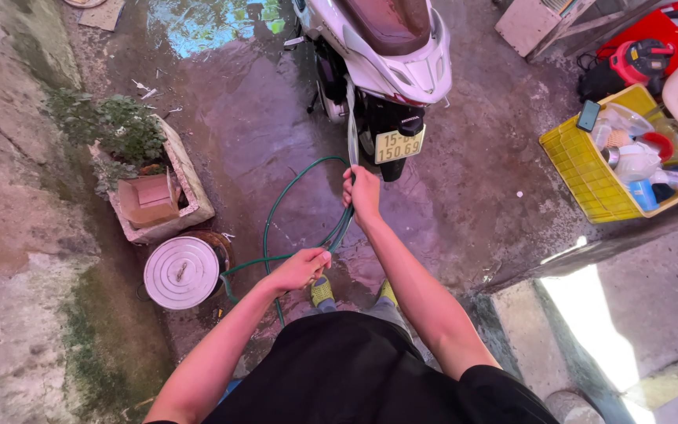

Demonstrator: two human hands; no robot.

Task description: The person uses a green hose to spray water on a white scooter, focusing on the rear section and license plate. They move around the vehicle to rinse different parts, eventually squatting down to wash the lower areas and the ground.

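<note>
Both hands hold the green hose (276, 212) tight, the right hand (362, 192) up near the white scooter (390, 55), the left hand (301, 268) lower over the wet floor (253, 118).

both hands grip a green hose (276, 212): right hand (363, 193) raised toward a white scooter (390, 55), left hand (301, 268) lower, near a lidded metal pot (181, 272).

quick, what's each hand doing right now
Left hand: closed on the green hose.
Right hand: closed on the same hose, higher up, by the scooter.
</note>
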